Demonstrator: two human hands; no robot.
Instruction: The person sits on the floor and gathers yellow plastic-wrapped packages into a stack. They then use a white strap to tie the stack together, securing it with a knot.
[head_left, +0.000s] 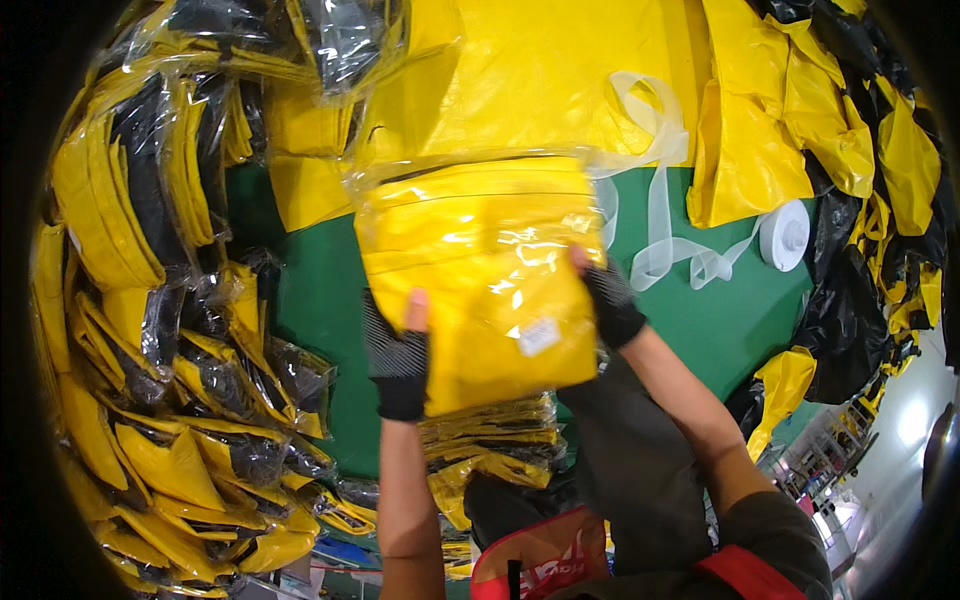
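Remotely, I'm watching a clear-bagged yellow folded packet [480, 290] over the green table [320, 305]; the left hand [398, 352] and right hand [611, 300] are holding the packet's sides, thumbs pressing its front, other fingers hiding behind; I can't tell their spread. A white tape roll [785, 236] is resting at the table's right, bagged bundles [150, 400] crowding its left.

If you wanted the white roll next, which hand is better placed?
Probably the right hand, nearer the white roll. The left hand is farther away; both hold the yellow packet.
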